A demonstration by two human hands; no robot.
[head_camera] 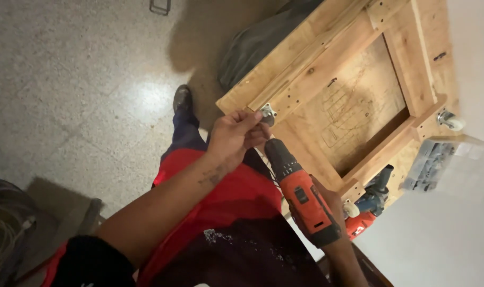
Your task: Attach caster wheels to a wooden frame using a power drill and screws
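You stand on a pale speckled stone floor, glossy enough to throw back a bright patch of light near your dark shoe. At two o'clock from your hands lies an upturned wooden frame with a plywood panel inside, scribbled with pencil lines. Your left hand pinches a small metal caster plate against the frame's near corner, fingers curled close about it. Your right hand is wrapped shut around the grip of a red and black cordless drill, its chuck pointing up at that plate. Another caster sits at three o'clock, a clear parts box just below it, beside a white wall.
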